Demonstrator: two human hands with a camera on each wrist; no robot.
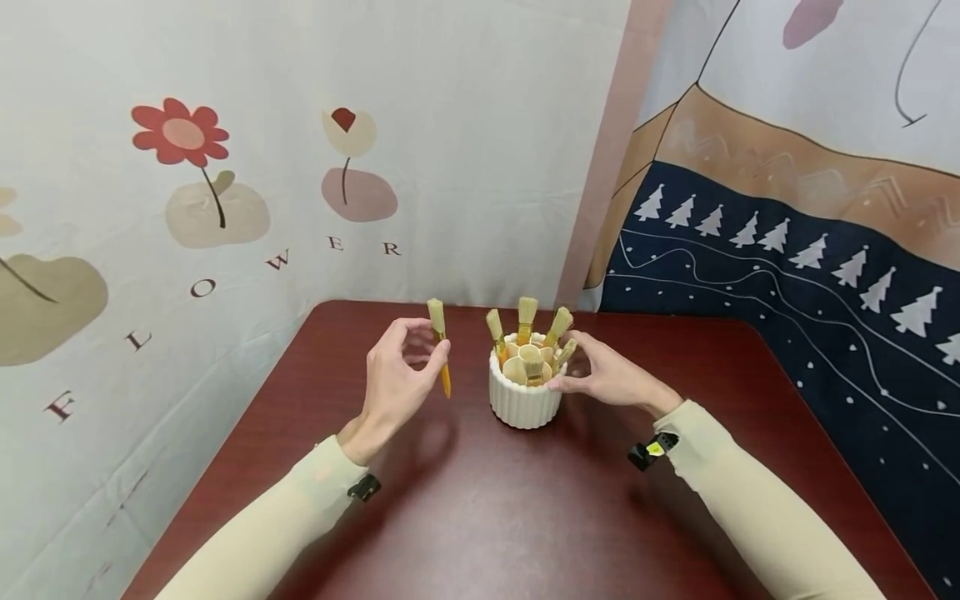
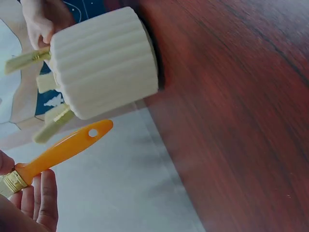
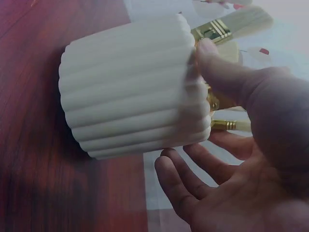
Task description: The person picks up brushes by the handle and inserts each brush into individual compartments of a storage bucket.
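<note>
My left hand (image 1: pixel 397 379) pinches a paintbrush (image 2: pixel 72 149) by its metal band, to the left of a white ribbed brush holder (image 1: pixel 525 405). Its bristles point up and the orange handle, with a hole near the tip, hangs down in the air. Several more paintbrushes (image 1: pixel 527 313) stand bristles-up in the holder's round compartments. At the right side of the holder is my right hand (image 1: pixel 611 375), gripping the rim. In the right wrist view its thumb (image 3: pixel 219 65) lies on the rim by a brush, with the fingers around the other side.
The holder stands on a dark red-brown table (image 1: pixel 517 517), toward its back edge. Behind hangs a pale cloth (image 1: pixel 480 150) printed with flowers and letters. A dark blue cloth (image 1: pixel 720 283) with white trees hangs at the right.
</note>
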